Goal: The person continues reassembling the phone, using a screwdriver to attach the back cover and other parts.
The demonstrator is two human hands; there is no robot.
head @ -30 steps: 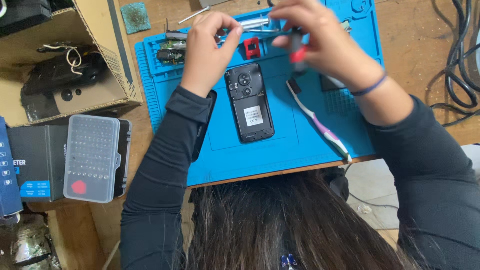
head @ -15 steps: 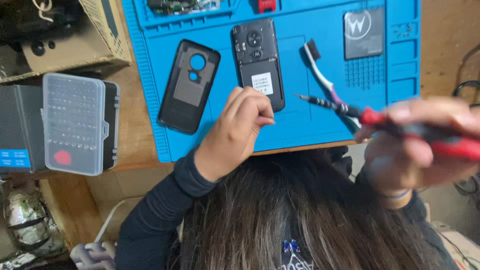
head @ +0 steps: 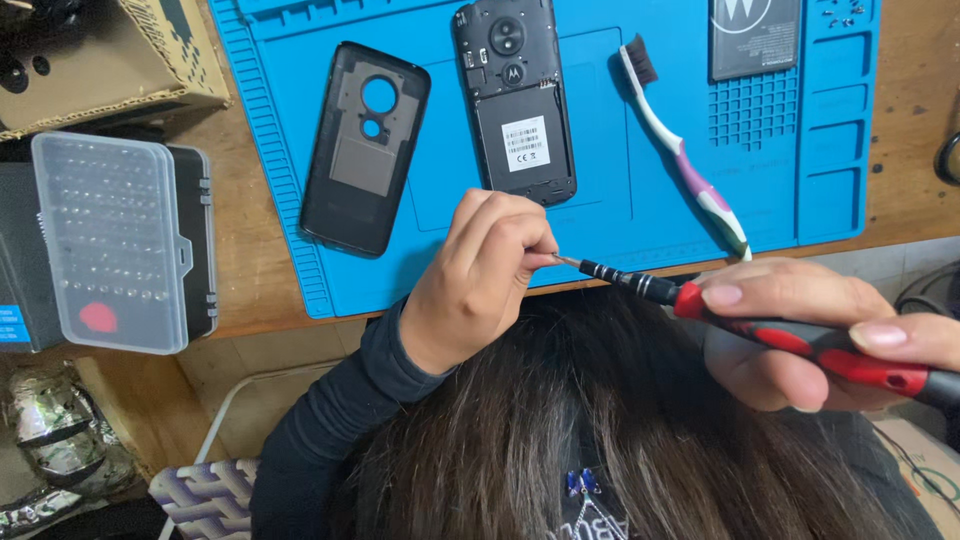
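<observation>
The near strip of the blue mat point(head: 600, 215) lies bare between the back cover point(head: 365, 150) and the toothbrush point(head: 680, 150), just below the opened phone point(head: 515, 100), so a hand could pass there. The left hand point(head: 480, 280) and the red screwdriver point(head: 760, 325), held by the right hand point(head: 810, 335), hang over that front edge and block it. On the left, the bit case point(head: 110, 240) and cardboard box point(head: 100, 60) crowd the desk point(head: 255, 240), leaving only a narrow wooden lane beside the mat.
</observation>
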